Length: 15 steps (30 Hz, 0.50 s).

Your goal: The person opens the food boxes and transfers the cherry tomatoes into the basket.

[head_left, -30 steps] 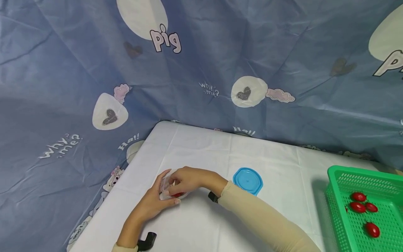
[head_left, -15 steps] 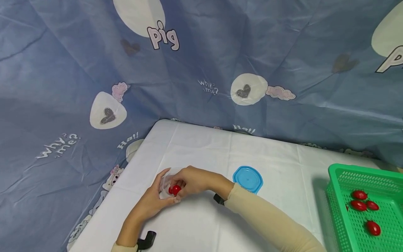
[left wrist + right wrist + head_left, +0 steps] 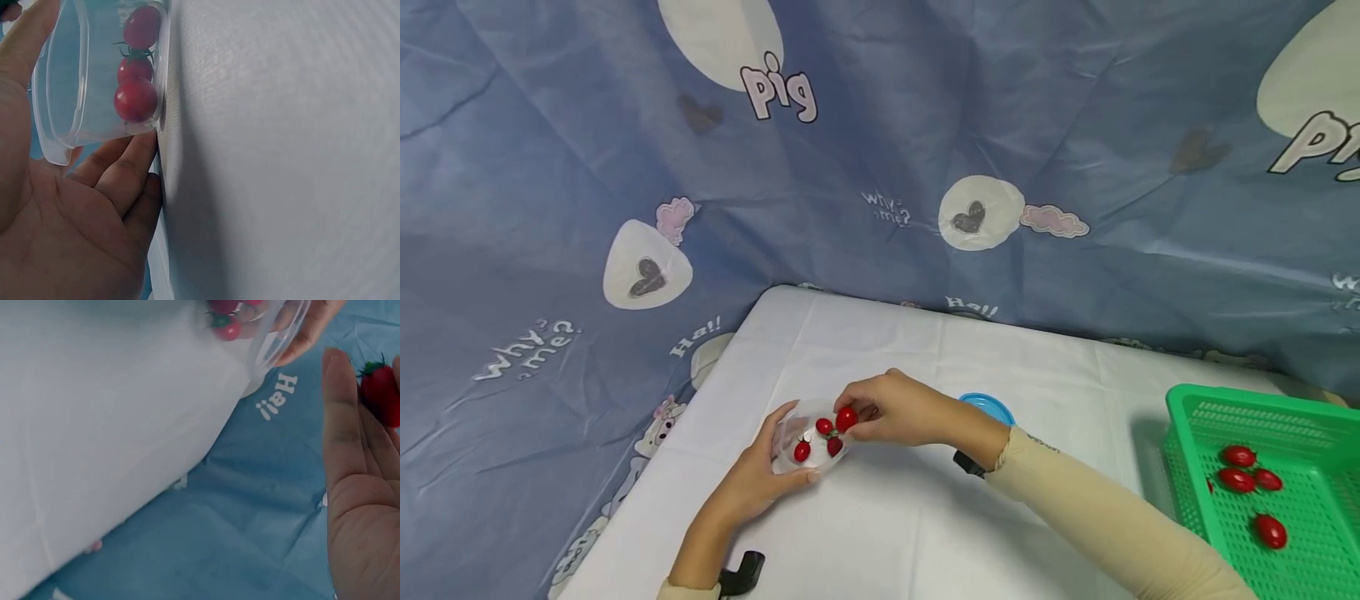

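My left hand (image 3: 752, 475) holds a clear plastic container (image 3: 785, 435) on the white table, thumb on the near side and fingers on the far side. Inside lie a few red cherry tomatoes (image 3: 802, 451) with green stems; the left wrist view shows the tomatoes (image 3: 135, 100) through the container's wall. My right hand (image 3: 910, 412) pinches another cherry tomato (image 3: 846, 418) at the container's right rim. In the right wrist view this tomato (image 3: 380, 394) shows its green leaves between thumb and fingers.
A blue lid (image 3: 988, 407) lies behind my right forearm, partly hidden by it. At the right edge stands a green basket (image 3: 1187, 450) with several red tomatoes (image 3: 1270, 531). A blue printed cloth (image 3: 850, 275) hangs behind the table.
My right hand has come up out of the container and moved right with a cherry tomato in its fingers. The tomatoes inside now show. My left hand has kept its hold.
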Tool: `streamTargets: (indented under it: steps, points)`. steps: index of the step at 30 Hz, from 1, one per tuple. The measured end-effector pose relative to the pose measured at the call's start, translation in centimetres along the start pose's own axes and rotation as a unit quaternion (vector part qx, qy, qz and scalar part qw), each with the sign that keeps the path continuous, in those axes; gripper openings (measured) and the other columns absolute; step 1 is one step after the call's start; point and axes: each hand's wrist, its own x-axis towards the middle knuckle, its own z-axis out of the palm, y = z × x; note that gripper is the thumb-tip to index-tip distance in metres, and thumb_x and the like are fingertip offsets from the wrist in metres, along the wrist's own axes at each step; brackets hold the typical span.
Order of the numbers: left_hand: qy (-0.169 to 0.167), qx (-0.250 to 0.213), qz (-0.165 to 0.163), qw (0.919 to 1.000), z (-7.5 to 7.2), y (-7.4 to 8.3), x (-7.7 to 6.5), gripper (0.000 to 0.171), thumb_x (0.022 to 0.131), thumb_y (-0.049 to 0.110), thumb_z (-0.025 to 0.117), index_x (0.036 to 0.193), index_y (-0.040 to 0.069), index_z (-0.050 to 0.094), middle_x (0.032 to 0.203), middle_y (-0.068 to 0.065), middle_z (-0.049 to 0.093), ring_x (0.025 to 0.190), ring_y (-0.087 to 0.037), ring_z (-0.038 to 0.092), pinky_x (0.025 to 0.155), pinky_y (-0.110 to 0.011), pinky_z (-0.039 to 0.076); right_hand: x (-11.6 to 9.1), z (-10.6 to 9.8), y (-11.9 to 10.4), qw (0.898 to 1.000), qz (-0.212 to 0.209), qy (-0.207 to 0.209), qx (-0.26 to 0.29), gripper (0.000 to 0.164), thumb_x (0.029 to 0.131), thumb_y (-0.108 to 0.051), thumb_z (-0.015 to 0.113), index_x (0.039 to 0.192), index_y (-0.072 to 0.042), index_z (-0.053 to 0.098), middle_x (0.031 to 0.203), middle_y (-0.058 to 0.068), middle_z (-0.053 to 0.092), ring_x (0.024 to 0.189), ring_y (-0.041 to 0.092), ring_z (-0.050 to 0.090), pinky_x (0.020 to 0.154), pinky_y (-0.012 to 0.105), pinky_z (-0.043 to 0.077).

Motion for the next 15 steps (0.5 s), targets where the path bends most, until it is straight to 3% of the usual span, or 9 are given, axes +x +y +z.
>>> streamTargets:
  steps: [10,15]
  points:
    - [0.004,-0.005,0.007,1.0,0.0,0.0,0.0,0.102,0.068,0.051,0.084,0.146,0.051,0.019,0.149,0.002,0.04,0.139,-0.038,0.031,0.104,-0.066,0.025,-4.3,-2.6,-1.6,0.999,0.03,-0.02,-0.019,0.024,0.089,-0.015,0.072,0.109,-0.014,0.06,0.096,-0.012,0.067,0.087,-0.002,0.065,0.079,0.016,0.051]
    - [0.001,-0.008,0.011,0.9999,0.0,-0.2,0.1,0.102,0.069,0.049,0.084,0.147,0.05,0.019,0.149,0.005,0.041,0.14,-0.036,0.03,0.106,-0.067,0.023,-6.8,-4.2,-2.3,0.999,0.03,0.003,-0.019,0.024,0.09,-0.014,0.069,0.111,-0.015,0.056,0.098,-0.014,0.068,0.087,0.002,0.067,0.08,0.019,0.052]
